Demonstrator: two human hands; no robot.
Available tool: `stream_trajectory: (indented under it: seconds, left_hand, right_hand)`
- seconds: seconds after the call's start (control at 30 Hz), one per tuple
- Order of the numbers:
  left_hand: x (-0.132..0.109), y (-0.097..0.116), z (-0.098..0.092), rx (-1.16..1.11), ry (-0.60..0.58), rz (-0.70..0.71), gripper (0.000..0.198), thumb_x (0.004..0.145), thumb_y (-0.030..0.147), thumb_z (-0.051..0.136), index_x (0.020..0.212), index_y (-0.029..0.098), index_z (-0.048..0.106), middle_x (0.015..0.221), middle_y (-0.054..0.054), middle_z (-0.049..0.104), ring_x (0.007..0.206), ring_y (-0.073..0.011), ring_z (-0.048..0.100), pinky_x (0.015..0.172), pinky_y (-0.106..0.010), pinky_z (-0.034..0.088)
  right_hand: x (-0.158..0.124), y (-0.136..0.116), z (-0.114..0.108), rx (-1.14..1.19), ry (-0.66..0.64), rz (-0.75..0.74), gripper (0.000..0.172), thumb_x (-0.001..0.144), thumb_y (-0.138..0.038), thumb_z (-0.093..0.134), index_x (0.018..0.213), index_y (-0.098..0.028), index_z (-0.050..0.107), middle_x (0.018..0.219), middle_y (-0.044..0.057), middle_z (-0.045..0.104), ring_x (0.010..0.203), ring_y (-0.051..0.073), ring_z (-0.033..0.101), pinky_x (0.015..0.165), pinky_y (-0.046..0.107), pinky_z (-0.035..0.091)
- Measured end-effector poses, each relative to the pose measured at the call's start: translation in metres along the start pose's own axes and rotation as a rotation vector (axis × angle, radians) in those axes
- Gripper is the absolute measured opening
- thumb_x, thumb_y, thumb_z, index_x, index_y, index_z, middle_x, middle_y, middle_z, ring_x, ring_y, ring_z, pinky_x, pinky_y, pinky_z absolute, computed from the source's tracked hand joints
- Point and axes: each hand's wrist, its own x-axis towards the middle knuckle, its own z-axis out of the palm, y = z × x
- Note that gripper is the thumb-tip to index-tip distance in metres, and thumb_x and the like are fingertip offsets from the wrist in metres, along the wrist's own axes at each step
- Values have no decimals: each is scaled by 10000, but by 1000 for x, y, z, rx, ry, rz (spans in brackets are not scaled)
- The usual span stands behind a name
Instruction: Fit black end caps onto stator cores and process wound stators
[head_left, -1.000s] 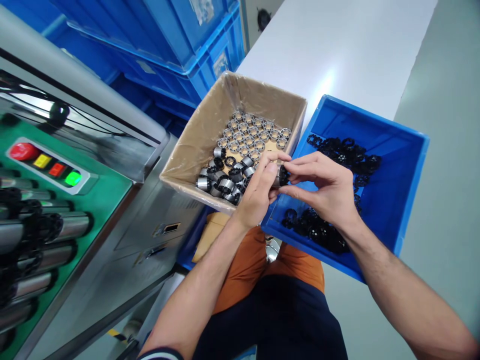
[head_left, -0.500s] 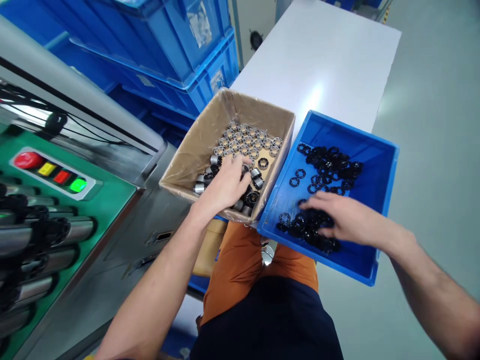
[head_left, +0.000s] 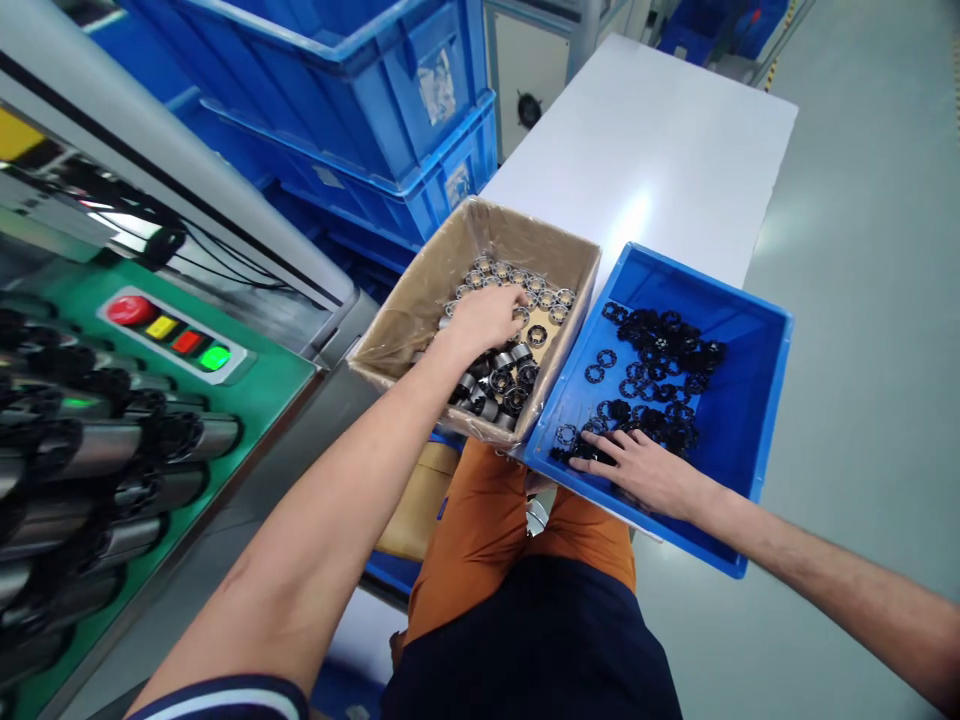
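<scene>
My left hand [head_left: 486, 318] reaches into a plastic-lined cardboard box [head_left: 420, 290] and rests over the rows of metal bearing rings [head_left: 544, 297]; its fingers curl down on them, and what they hold, if anything, is hidden. Loose rings with black inserts [head_left: 501, 385] lie heaped at the box's near end. My right hand [head_left: 641, 466] lies flat, fingers stretched, on a pile of black plastic cage rings [head_left: 660, 375] inside a blue tray [head_left: 757, 400] beside the box.
A white table [head_left: 660, 140] stretches beyond the box and tray. Stacked blue crates [head_left: 360, 110] stand at the back left. A green machine panel with coloured buttons [head_left: 169, 330] and metal rollers [head_left: 112, 450] fills the left side. My orange-clad lap [head_left: 510, 530] is below.
A second ago both hands met over the box edge, pinching one ring. They then parted: the left went deeper into the box, the right dropped onto the black rings in the tray.
</scene>
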Motion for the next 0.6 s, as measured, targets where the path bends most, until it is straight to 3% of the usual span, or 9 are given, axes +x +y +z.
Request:
stream_trajectory:
  seconds: [0.1,0.2,0.33,0.43,0.53,0.6]
  left_hand:
    - [26,4,10,11,-56,-23,364,942,108,797,1283,218,866,1406,-146,874,1382,-361,774,1219,-463,578]
    - [37,-2,22,-23,-68,-19,246,987,141,824,1226,193,852,1372,-132,862,1348,-317,771,1228,-473,580]
    - [32,-9,30,-122,-10,-44,232,1111,349,845,1239,158,820,1355,-116,833,1335,-290,779,1244,-567,624]
    - [24,-6,29,-232,83,-75,229,1146,380,823,1199,157,816,1313,-103,834,1277,-263,804,1166,-513,688]
    - [18,-1,21,-349,180,-94,101,1131,263,832,1100,169,811,1218,-75,841,1192,-227,825,1071,-425,723]
    - [14,2,14,-445,239,-86,130,1090,118,818,981,188,804,1151,-62,846,1153,-197,827,1029,-362,726]
  right_hand:
    - [14,-4,9,-5,92,8,756,1144,-96,619,1847,-364,534,1771,212,672,1289,377,820,1019,521,720]
    - [27,-7,19,61,131,18,710,1155,-79,552,1811,-352,558,1676,188,725,1275,352,805,986,478,734]
    - [38,-3,23,132,166,24,605,1142,-74,546,1702,-286,630,1450,167,789,1182,335,814,936,459,767]
    - [40,5,21,203,234,16,418,1158,-130,536,1531,-241,688,1396,168,772,1180,315,835,966,446,782]
    - [39,18,24,437,330,80,342,1171,-239,536,1486,-276,663,1348,157,763,1105,313,890,974,466,796]
    - [38,29,32,661,369,204,307,1144,-348,605,1447,-381,646,1371,144,779,1066,367,915,841,523,808]
